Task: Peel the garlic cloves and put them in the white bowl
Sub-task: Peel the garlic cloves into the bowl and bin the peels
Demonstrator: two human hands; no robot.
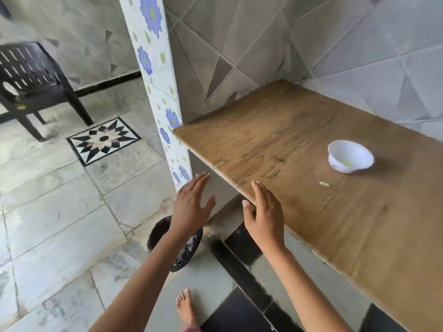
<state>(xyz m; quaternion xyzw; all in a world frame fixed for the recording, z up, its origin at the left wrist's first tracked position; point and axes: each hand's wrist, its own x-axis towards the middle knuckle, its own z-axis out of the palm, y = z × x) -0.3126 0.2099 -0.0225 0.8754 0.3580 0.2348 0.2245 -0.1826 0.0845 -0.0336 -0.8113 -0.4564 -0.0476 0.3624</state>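
The white bowl (350,156) stands on the wooden counter (287,149) towards the right, with something pale and greenish at its bottom. A small pale garlic piece (324,184) lies on the wood just in front of the bowl. My left hand (191,207) hovers with straight fingers over the floor, off the counter's left edge and above a bin. My right hand (265,214) is held open at the counter's front edge, fingers straight, thumb below the edge. Both hands hold nothing.
A dark bin lined with a black bag (176,243) sits on the floor under my left hand. A black plastic chair (31,80) stands at the far left. A flowered tile pillar (158,87) rises beside the counter's corner. My bare foot (185,306) shows below.
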